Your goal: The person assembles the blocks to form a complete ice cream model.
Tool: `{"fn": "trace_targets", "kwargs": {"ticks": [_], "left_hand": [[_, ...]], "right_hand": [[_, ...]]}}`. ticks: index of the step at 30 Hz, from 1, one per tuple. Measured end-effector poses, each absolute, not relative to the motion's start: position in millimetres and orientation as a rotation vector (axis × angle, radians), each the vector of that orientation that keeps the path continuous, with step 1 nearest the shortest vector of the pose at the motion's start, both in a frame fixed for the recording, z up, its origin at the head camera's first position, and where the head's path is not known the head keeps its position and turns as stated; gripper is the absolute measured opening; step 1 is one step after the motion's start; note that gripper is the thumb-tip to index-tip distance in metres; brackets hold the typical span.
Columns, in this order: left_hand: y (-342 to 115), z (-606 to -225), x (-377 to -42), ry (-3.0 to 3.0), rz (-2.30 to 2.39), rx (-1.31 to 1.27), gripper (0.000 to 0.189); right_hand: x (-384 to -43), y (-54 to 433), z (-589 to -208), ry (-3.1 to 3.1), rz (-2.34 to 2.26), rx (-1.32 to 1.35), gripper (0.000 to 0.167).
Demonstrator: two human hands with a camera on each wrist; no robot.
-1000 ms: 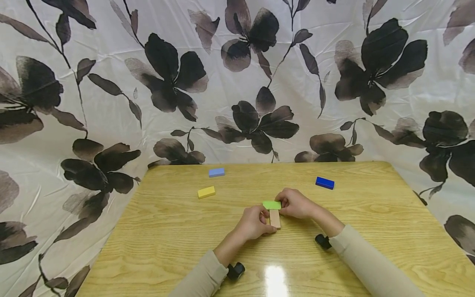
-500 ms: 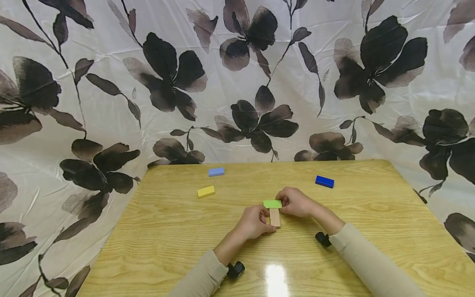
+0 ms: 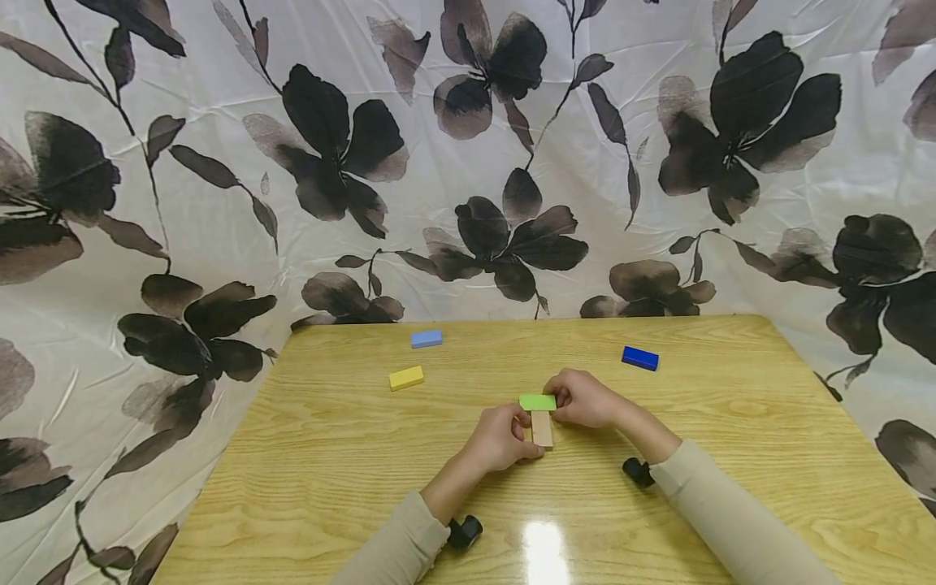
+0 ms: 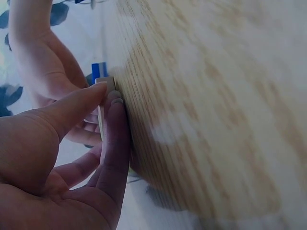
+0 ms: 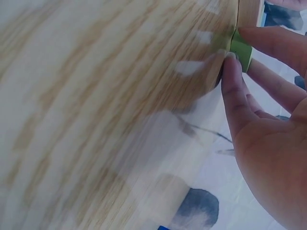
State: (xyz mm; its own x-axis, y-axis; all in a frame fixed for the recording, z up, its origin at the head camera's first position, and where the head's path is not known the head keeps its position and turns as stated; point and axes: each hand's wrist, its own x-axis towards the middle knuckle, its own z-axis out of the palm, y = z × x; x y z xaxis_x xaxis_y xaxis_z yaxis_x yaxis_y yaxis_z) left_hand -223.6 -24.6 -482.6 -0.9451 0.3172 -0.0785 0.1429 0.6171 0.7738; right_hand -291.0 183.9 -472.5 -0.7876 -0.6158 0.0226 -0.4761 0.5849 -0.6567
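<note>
A plain wooden block (image 3: 542,431) lies on the table, its long side running away from me. Across its far end sits a bright green block (image 3: 537,402), the two together looking like a T. My left hand (image 3: 499,439) holds the wooden block, thumb at its near end and fingers along its left side. With thumb and fingers, my right hand (image 3: 585,400) pinches the right end of the green block. The right wrist view has the green block (image 5: 241,51) between thumb and fingertips, against the wooden block's end. Fingers partly cover the wooden block (image 4: 106,83) in the left wrist view.
Toward the back left of the wood-grain table (image 3: 329,455) lie a yellow block (image 3: 406,379) and a light blue block (image 3: 427,339). A dark blue block (image 3: 640,358) is at the back right. Behind the table hangs a floral cloth (image 3: 439,162).
The green block has shifted very slightly to the right along the end of the wooden block. Both hands keep their grip and have hardly moved.
</note>
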Motion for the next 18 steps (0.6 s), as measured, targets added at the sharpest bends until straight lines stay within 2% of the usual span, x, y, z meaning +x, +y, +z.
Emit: {"fn": "trace_targets", "kwargs": {"ticks": [9,18], "left_hand": [[-26.0,-480.2,-223.4,2.626,1.246,0.383,0.038],[-30.4,-477.1,-223.3,2.556,1.262,0.422,0.047]], "right_hand": [[-291.2,184.4,-471.0,2.605,-0.987,-0.925,0.031],[-288.2,187.1,-471.1,2.602,-0.96,-0.882,0.041]]}}
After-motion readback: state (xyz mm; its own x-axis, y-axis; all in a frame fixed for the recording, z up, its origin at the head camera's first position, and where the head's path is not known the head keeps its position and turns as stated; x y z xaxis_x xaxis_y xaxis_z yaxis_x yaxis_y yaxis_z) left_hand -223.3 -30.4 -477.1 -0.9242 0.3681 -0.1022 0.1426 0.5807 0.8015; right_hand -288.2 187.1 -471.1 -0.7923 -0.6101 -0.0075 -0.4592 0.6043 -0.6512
